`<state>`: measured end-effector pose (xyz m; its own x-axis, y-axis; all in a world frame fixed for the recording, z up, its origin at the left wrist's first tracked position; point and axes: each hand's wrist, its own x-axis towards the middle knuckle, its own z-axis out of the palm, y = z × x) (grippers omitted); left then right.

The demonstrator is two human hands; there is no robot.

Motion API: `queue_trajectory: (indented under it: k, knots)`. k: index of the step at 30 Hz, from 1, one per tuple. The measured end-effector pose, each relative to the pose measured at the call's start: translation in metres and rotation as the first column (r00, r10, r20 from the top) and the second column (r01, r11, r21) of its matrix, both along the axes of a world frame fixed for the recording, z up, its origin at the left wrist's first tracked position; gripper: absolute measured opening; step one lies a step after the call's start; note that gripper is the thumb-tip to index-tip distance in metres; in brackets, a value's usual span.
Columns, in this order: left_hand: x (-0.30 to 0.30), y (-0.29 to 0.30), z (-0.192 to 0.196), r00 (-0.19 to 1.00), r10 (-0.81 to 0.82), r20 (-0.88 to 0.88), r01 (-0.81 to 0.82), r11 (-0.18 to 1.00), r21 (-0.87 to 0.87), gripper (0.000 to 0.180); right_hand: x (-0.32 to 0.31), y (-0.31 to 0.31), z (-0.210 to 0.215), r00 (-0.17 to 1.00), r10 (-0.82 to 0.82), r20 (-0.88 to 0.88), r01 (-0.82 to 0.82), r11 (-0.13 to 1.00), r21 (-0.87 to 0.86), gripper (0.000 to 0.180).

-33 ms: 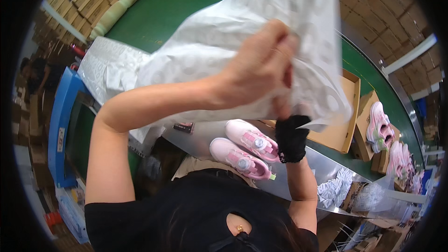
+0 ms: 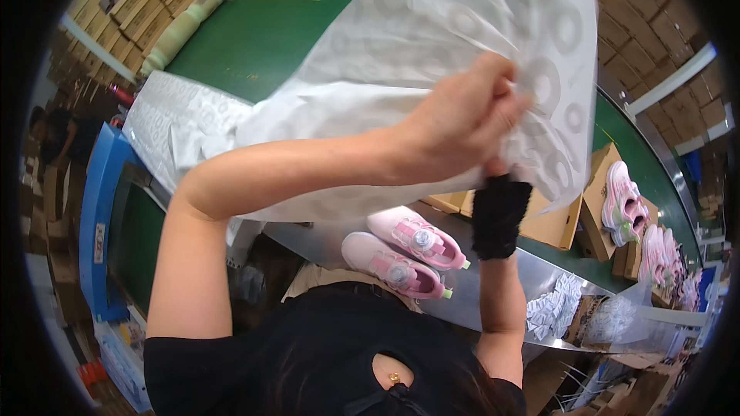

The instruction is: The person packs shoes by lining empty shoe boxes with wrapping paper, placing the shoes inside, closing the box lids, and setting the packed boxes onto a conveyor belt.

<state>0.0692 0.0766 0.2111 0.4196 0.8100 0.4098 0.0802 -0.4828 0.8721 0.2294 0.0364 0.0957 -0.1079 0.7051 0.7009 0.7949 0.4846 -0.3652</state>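
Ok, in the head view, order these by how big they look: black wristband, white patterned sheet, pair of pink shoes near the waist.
1. White patterned sheet, by far.
2. Pair of pink shoes.
3. Black wristband; one shoe alone looks too similar to rank against it.

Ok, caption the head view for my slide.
Bare left hand and black-cuffed right hand at a sheet of white patterned paper, two pink shoes on the metal table.
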Motion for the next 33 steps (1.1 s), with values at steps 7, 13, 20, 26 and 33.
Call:
queue_trajectory:
  k: [7, 13, 20, 26, 33]
  knots:
    - [0.008, 0.026, -0.105, 0.684, 0.233, -0.692, 0.291, 0.782, 0.551, 0.058, 0.165, 0.014, -0.049, 0.098, -0.420, -0.902, 0.213, 0.894, -0.393, 0.028]
    - [-0.076, 0.054, -0.186, 0.233, 0.152, -0.961, 0.014, 0.987, 0.159, 0.065, 0.269, -0.048, -0.084, -0.177, -0.665, -0.726, 0.511, 0.568, -0.645, 0.052]
    - [-0.151, 0.134, -0.269, 0.411, 0.609, -0.679, -0.845, 0.534, -0.033, 0.088, 0.278, -0.107, -0.115, -0.259, -0.459, -0.850, 0.134, 0.855, -0.502, 0.044]
    - [-0.101, 0.089, -0.260, 0.957, 0.258, -0.134, -0.205, 0.273, -0.940, 0.070, 0.033, -0.135, -0.095, 0.998, -0.068, -0.003, 0.042, 0.653, -0.756, 0.009]
    - [-0.074, 0.082, -0.284, 0.917, 0.396, -0.042, -0.321, 0.672, -0.668, 0.043, -0.016, -0.125, -0.102, 0.880, 0.346, 0.325, -0.129, 0.833, -0.539, 0.023]
